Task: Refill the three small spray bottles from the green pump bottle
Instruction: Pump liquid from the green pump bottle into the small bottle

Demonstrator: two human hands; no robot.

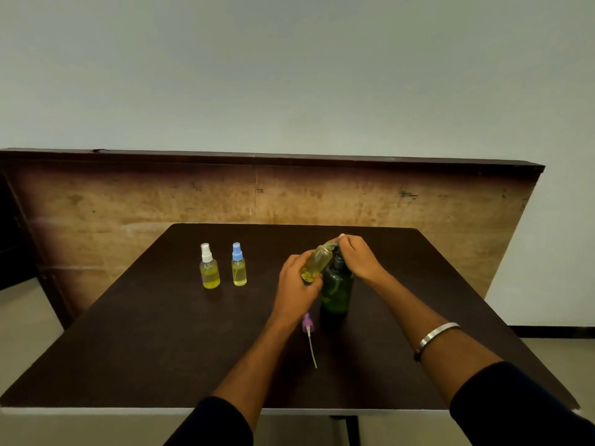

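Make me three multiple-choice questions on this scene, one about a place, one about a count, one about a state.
1. Where does the purple sprayer lie?
A. on the table, near the green bottle
B. on the white-capped bottle
C. on the floor

2. How many capped bottles stand at left?
A. one
B. two
C. four

3. The bottle in the left hand is
A. capped
B. upright on the table
C. tilted and uncapped

Answers: 1 A, it lies on the tabletop. 2 B, white cap and blue cap. 3 C, its open neck leans to the pump under the right hand.
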